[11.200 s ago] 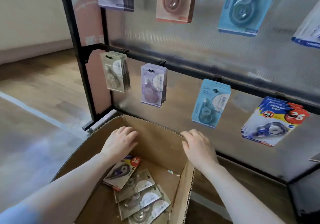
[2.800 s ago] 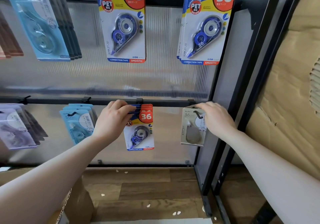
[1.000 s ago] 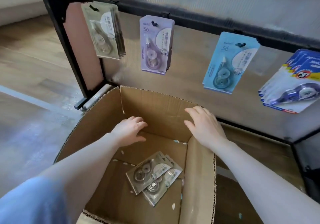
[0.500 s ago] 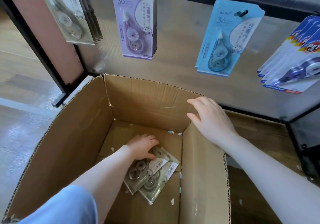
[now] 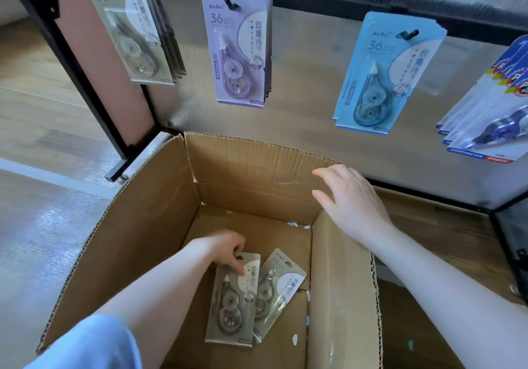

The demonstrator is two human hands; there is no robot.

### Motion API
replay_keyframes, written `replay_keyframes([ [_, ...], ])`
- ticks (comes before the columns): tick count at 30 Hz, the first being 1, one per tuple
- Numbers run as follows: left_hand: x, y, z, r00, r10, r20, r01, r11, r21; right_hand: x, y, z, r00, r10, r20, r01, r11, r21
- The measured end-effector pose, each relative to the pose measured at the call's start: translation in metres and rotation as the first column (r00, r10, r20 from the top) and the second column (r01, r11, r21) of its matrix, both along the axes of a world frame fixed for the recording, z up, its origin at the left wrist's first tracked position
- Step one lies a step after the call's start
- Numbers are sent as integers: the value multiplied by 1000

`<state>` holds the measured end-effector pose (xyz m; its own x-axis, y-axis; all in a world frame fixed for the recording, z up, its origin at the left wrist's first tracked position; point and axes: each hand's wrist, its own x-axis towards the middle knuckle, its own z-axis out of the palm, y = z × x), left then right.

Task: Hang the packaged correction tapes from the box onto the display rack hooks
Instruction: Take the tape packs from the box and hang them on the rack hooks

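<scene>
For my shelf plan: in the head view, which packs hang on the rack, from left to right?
Olive-grey packs → lilac packs → light blue packs → blue-and-white packs, cut off by the right edge.

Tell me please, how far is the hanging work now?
Done: grey-green, purple, light blue and blue-white packs hang on rack hooks. In hand: the left hand grips one grey-green pack inside the box; the right hand hovers open. Left: that pack and a second one beside it.
</scene>
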<state>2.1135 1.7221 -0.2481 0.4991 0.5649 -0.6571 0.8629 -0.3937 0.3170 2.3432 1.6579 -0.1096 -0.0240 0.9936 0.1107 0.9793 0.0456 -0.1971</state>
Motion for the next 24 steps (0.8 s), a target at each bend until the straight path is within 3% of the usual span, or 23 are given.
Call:
replay_keyframes([
  [9, -49, 6, 55, 986, 149, 70, -151, 988, 24, -6, -1, 1, 987, 30, 160, -19, 997, -73],
  [18, -72, 2, 100, 977, 149, 154, -196, 911, 364, -25, 4, 8, 941, 83, 328, -49, 993, -111],
  [24, -85, -13, 99, 969, 179, 172, -235, 881, 410, -30, 8, 6, 865, 99, 492, 0, 980, -198],
])
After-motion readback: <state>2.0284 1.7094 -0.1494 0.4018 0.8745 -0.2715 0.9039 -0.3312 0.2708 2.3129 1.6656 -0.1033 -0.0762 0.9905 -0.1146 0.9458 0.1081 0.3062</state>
